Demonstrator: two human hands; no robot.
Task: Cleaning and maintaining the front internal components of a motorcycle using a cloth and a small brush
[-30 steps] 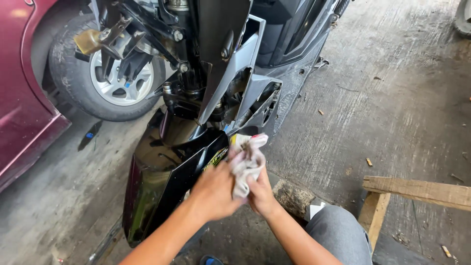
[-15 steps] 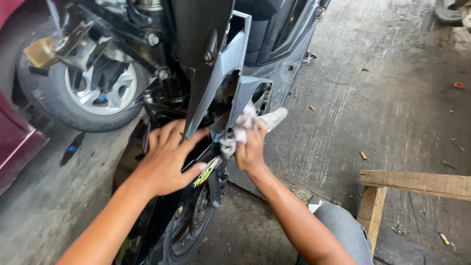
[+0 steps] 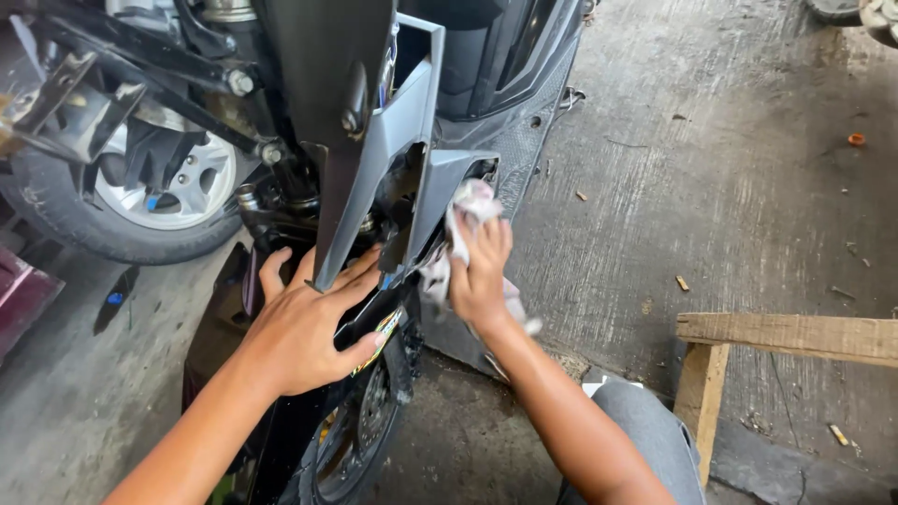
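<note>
Two bare hands are seen on the front of a scooter (image 3: 374, 112) that stands on a rough concrete floor (image 3: 730, 187). The left hand (image 3: 304, 327) is laid flat on the black front fender (image 3: 220, 327), its fingers (image 3: 360, 271) spread and stretched up toward the lower edge of the grey body panel (image 3: 412, 122), with the thumb hooked round the fender's near side. The right hand (image 3: 479, 276) is closed round a crumpled white rag (image 3: 468, 201), the fingers pressed together over the cloth; the rag is bunched just above the fingertips and is pushed against the grey panel beside a dark opening, while a loose end hangs below the palm. Under the left palm the scooter's front wheel (image 3: 360, 430) is partly seen. Well beyond the left fingertips, a car wheel (image 3: 159, 187) with a silver rim is seen behind black brackets. Off to the outer side of the right hand, well apart, a wooden frame (image 3: 786, 337) rests on the floor, and a grey trouser knee (image 3: 645, 430) is seen by the right forearm.
</note>
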